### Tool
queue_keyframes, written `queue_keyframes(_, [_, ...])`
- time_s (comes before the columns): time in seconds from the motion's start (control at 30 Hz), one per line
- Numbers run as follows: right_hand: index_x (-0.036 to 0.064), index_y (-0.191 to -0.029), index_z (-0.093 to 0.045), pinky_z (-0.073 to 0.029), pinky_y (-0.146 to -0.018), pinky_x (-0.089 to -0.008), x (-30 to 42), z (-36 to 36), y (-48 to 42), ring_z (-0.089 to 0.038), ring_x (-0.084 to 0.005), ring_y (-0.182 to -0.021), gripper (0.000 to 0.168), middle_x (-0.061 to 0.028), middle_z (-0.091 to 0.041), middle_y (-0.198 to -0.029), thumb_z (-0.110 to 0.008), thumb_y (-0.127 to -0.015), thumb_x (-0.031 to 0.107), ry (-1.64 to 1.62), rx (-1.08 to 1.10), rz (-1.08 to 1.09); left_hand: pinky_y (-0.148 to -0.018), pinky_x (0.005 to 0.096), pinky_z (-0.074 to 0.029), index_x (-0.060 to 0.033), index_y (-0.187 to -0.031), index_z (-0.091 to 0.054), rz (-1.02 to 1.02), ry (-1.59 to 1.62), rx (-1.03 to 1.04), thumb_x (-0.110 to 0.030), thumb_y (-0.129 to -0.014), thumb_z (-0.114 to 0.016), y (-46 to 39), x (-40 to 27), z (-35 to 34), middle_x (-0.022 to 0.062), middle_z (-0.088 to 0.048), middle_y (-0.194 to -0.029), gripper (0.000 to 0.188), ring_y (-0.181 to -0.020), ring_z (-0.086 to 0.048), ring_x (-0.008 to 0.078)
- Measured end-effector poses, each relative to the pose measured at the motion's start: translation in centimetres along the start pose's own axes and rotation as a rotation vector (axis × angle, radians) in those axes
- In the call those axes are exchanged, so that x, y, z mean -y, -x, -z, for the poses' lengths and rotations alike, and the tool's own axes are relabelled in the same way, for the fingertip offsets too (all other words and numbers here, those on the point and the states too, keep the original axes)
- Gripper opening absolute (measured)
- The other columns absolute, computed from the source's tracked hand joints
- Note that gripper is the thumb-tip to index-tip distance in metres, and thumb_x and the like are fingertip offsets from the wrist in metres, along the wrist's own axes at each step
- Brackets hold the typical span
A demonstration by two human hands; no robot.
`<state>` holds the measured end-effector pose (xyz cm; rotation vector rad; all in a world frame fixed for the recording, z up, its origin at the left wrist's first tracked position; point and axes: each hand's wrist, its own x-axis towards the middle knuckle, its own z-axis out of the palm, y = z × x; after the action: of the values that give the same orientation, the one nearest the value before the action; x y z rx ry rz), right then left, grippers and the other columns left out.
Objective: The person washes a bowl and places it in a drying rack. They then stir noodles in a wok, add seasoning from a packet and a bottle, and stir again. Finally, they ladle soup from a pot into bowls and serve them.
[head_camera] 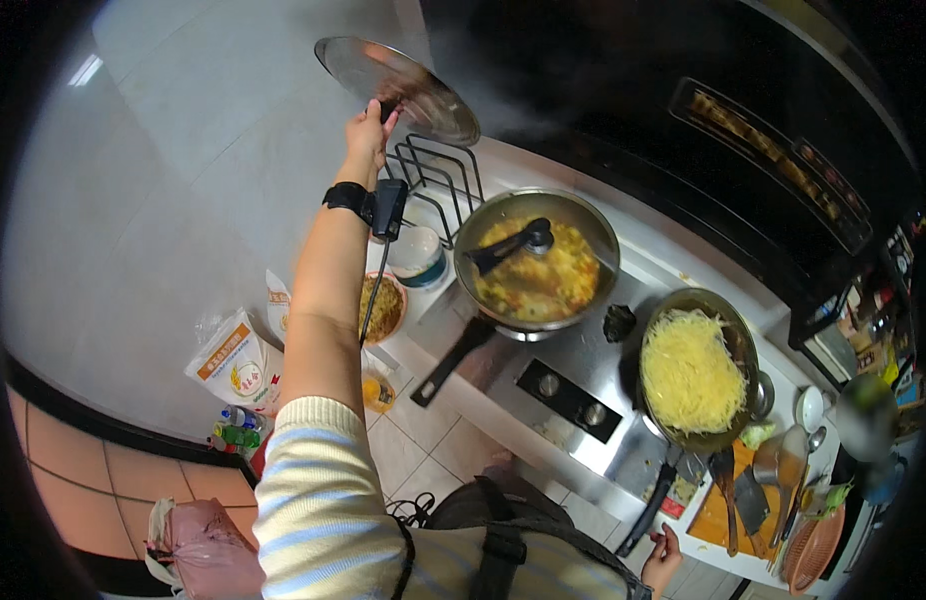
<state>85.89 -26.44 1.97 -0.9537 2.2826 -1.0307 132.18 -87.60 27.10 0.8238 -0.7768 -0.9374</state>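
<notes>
My left hand [370,135], arm stretched out, grips the dark knob of a round pan lid [403,86]. The lid is tilted above a black wire rack [436,176]. On the left burner a pan [613,259] holds yellow, chunky food under what looks like a glass lid with a black knob and handle [511,246]. Its black handle [451,364] points towards me. Pale yellow shreds [691,371] are heaped in a second pan [749,337] on the right. My right hand [661,555] is low by that pan's handle [646,510], fingers loosely curled and apart, apparently holding nothing.
A steel gas hob [478,390] with a black knob panel [569,400] fills the middle. Left of it are stacked bowls [418,259] and a bowl of brown food [382,307]. Rightwards, a cleaver [752,499] and wooden utensils lie on a cutting board [710,517], beside a pink basket [815,551].
</notes>
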Motion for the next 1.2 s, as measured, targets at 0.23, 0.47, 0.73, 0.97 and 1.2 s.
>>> queue_keyframes(0.23, [0.002,-0.116,-0.056,-0.047,-0.073,-0.0323,5.8,-1.1,2.5,-0.061,-0.0201,-0.085,0.034,-0.0151,-0.065,-0.097,-0.053,-0.084,0.012,0.278,0.159,-0.283,-0.07,0.0245,-0.055,0.0116,-0.11,-0.043,0.117,-0.059,-0.068,-0.02,-0.091,-0.051,-9.0,6.5,4.9,0.0169,-0.05,-0.113,0.038,-0.084,-0.06,0.0223])
queue_keyframes(0.47, [0.007,-0.128,-0.045,-0.047,-0.065,-0.0283,3.7,0.0,5.8,-0.06,-0.0159,-0.079,0.046,-0.0103,-0.065,-0.092,-0.041,-0.083,-0.001,0.294,0.161,-0.228,-0.068,0.0243,-0.055,0.0127,-0.116,-0.041,0.271,-0.155,-0.123,-0.023,-0.089,-0.054,-11.9,13.0,3.9,0.0145,-0.051,-0.114,0.046,-0.084,-0.059,0.0224])
queue_keyframes(0.73, [0.001,-0.103,-0.06,-0.046,-0.079,-0.0392,9.8,0.1,2.9,-0.058,-0.0357,-0.09,0.024,-0.0209,-0.062,-0.093,-0.049,-0.082,0.0,0.471,-0.116,-0.105,-0.073,0.0307,-0.048,-0.0021,-0.113,-0.056,0.035,-0.709,0.49,-0.018,-0.08,-0.058,-16.0,21.0,11.2,0.0104,-0.059,-0.098,0.036,-0.085,-0.058,0.0222])
queue_keyframes(0.97, [0.003,-0.123,-0.044,-0.036,-0.097,-0.0418,1.9,4.4,-4.3,-0.041,-0.0363,-0.114,0.051,-0.0179,-0.046,-0.122,-0.055,-0.073,0.0,0.686,-0.393,0.017,-0.052,0.0257,-0.042,-0.0024,-0.102,-0.055,0.06,-0.753,-0.044,-0.031,-0.086,-0.058,-16.2,16.3,12.0,0.0069,-0.06,-0.081,0.033,-0.064,-0.054,0.0134])
queue_keyframes(1.2, [0.008,-0.13,-0.035,-0.039,-0.094,-0.0419,-7.8,8.1,-8.0,-0.037,-0.0362,-0.118,0.065,-0.0167,-0.04,-0.125,-0.06,-0.071,0.007,0.928,-0.138,-0.268,-0.056,0.0188,-0.039,-0.0059,-0.13,-0.035,0.169,-0.588,0.77,-0.044,-0.088,-0.051,15.8,3.3,5.6,0.0088,-0.062,-0.085,0.059,-0.059,-0.049,0.008])
